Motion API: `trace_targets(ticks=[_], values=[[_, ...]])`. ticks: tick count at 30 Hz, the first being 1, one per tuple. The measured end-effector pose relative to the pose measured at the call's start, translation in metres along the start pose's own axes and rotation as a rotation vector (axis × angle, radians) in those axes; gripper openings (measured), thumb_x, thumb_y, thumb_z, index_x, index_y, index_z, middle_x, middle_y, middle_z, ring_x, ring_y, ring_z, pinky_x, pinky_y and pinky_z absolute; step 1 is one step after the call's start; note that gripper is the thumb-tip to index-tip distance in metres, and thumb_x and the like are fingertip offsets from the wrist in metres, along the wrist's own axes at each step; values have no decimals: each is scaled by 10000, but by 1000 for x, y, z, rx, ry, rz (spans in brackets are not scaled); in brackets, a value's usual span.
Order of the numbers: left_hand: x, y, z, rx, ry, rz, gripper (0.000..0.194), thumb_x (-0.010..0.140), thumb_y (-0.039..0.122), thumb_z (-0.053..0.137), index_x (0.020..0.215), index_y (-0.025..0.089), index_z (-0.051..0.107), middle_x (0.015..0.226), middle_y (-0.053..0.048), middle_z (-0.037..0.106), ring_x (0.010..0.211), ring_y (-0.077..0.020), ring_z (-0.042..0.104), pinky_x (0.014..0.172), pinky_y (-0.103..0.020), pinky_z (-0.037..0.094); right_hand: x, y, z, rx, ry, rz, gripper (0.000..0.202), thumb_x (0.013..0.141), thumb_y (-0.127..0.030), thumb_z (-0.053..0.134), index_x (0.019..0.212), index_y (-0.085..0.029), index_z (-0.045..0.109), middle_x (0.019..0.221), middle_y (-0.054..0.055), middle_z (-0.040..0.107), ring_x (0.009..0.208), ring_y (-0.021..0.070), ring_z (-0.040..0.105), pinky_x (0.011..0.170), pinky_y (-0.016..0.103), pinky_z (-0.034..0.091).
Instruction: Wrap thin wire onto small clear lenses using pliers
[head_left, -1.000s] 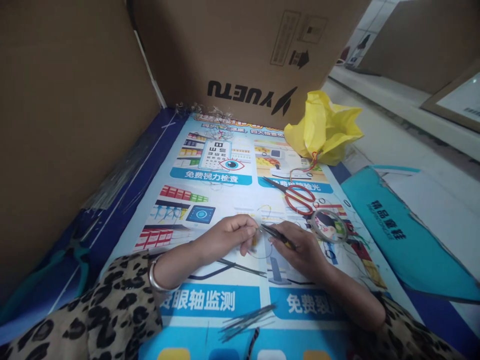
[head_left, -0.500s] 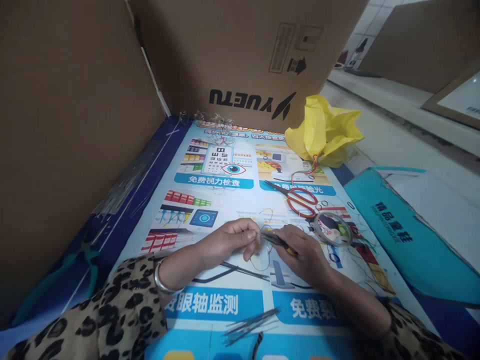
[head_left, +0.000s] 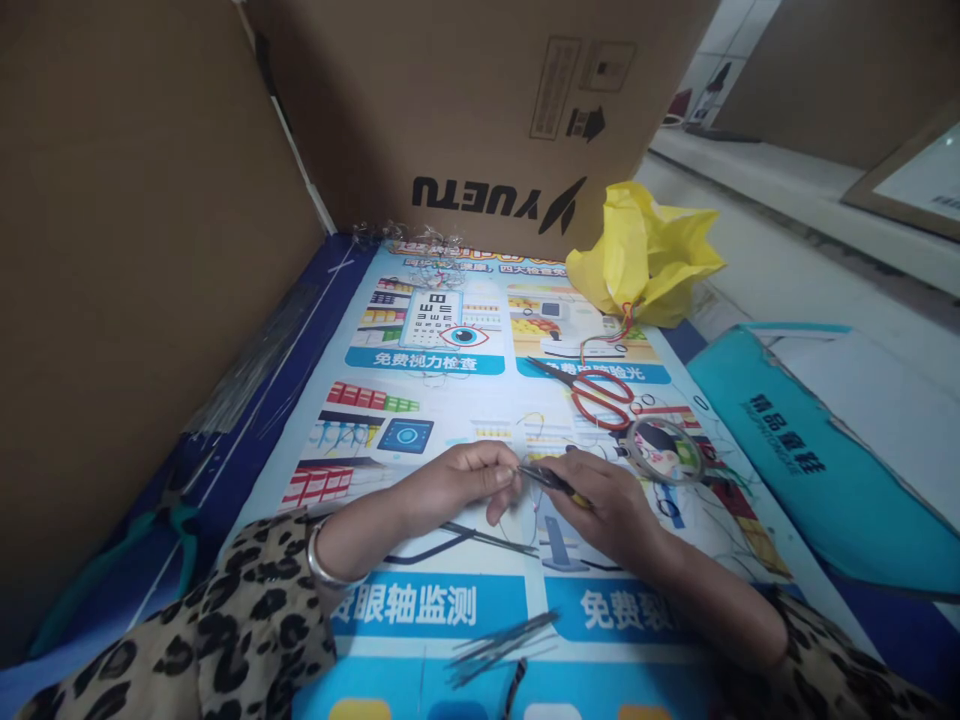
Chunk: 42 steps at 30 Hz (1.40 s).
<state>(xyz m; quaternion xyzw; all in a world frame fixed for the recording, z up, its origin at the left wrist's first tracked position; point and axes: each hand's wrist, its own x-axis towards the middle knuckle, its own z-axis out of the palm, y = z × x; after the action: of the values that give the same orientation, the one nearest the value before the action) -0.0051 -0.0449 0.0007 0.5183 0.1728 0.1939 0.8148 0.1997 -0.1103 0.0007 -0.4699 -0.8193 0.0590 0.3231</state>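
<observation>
My right hand (head_left: 600, 505) is wrapped round a pair of pliers (head_left: 549, 479) with dark jaws and a bit of yellow on the handle. The jaws point left and meet the fingertips of my left hand (head_left: 474, 478). That hand is closed in a pinch on a thin wire; most of the wire is hidden by the fingers, and a fine strand curves below them. Under my left hand some dark wires (head_left: 491, 540) lie on the printed poster. Closer to me is a bundle of cut wires (head_left: 504, 645), with a short black twisted cord (head_left: 514, 690) beside it.
Red-handled scissors (head_left: 592, 392) and a tape roll (head_left: 664, 449) lie beyond my right hand. Farther back sits a yellow crumpled bag (head_left: 645, 255). Teal pliers (head_left: 169, 520) and many straight wires (head_left: 255, 360) lie left. Cardboard walls (head_left: 450, 110) stand behind; a teal box (head_left: 810, 460) is right.
The whole view has shifted slightly. The pliers' jaws stay at my left fingertips, and both hands keep nearly the same place and grip.
</observation>
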Motion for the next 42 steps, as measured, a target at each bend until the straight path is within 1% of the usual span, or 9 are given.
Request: trace_targets(ticks=[6,10,14,19,26,29,35,37,42], values=[[0,2,2,55,27,-33,255,818,384,532,791,130,537,574,25,495,500,-68,420,546,-219,319,3,-2,-7,-58,-43,-7,237,798,-125,481,998,-190,591,822,54,659,761,146,604,671,253,497],[0,5,4,73,53,-32,266,831,386,509,780,127,535,540,42,466,485,-59,381,562,-224,313,4,-3,-9,-80,-62,12,242,802,-130,475,1008,-179,592,814,59,655,755,147,605,666,251,497],[1,4,3,103,61,-36,269,840,387,492,784,126,528,548,41,475,491,-60,386,559,-227,300,3,-1,-9,-104,-85,25,230,815,-148,477,1015,-167,591,805,59,648,747,146,598,659,251,492],[1,1,2,136,97,-53,260,842,385,486,788,133,514,572,37,481,507,-61,398,555,-226,304,0,2,-8,-211,-74,-9,232,820,-164,483,1028,-146,586,833,84,645,779,182,581,683,307,486],[1,0,1,132,91,-28,275,827,405,503,817,131,530,635,14,504,532,-63,418,551,-220,315,2,-2,-7,-105,-71,58,243,814,-140,480,1027,-174,593,822,60,649,768,152,590,686,264,491],[1,0,1,136,97,-39,276,828,402,503,822,129,539,613,19,500,519,-60,410,534,-215,306,2,-1,-7,-118,-68,55,240,810,-137,480,1015,-169,600,829,62,659,770,151,601,687,259,492],[2,6,4,84,132,-76,262,816,382,517,801,123,549,497,58,445,448,-47,327,526,-222,301,-1,4,-10,-147,-77,43,224,817,-168,475,997,-170,609,848,71,660,791,155,604,705,265,495],[2,7,5,55,153,-83,257,802,379,534,796,123,553,477,65,431,443,-48,332,524,-223,304,-2,5,-10,-153,-89,49,230,819,-173,474,1008,-171,606,850,72,657,794,158,599,708,272,495],[2,8,7,36,185,-82,233,780,363,565,765,131,551,478,57,449,454,-53,366,518,-216,304,-2,5,-10,-157,-102,46,242,822,-176,474,1030,-179,597,849,72,652,796,161,593,705,281,494]])
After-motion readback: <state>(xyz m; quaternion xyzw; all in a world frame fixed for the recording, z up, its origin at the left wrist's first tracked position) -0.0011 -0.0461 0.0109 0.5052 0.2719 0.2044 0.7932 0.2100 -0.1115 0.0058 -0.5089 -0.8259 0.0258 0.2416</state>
